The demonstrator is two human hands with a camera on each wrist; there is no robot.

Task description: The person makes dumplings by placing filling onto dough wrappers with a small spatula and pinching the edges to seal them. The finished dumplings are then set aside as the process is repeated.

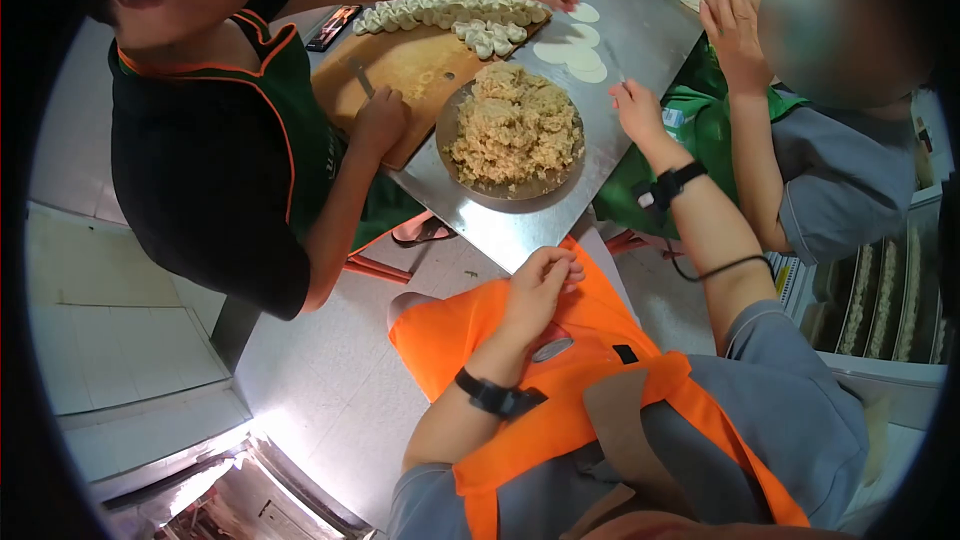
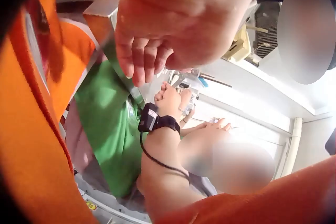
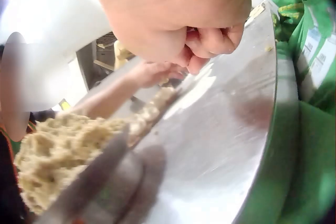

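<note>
A wide round bowl (image 1: 512, 198) sits at the near corner of the metal counter (image 1: 503, 229), heaped above its rim with pale, coarse filling (image 1: 515, 125). Left of it, a wooden board (image 1: 345, 75) bears dumplings (image 1: 450, 12) packed in rows along its far edge, with a smaller cluster towards the bowl. Thin round wrappers (image 1: 572, 48) lie partly overlapping on the counter, just beyond the bowl and to its right. A phone (image 1: 333, 28) lies left of the dumplings.

The wearer's left hand (image 1: 540, 290) is just off the near corner, in front of the orange apron (image 1: 450, 325), its fingers relaxed and a little bent, holding nothing visible. The right hand (image 1: 638, 110) hangs over the counter's right side, near the wrappers, fingers loosely curled inward with nothing visible in them.

At the left, a person in a dark shirt (image 1: 205, 165) reaches one arm over the dumplings towards the wrappers and grips a slim tool (image 1: 360, 75) above the board. Another person, in a grey sleeve (image 1: 845, 175) and green apron, is at the right. Beyond that sleeve, towards the near right, long pale rows of food (image 1: 882, 288) fill trays in a cabinet. Pale floor tiles (image 1: 300, 380) show at the near left.
</note>
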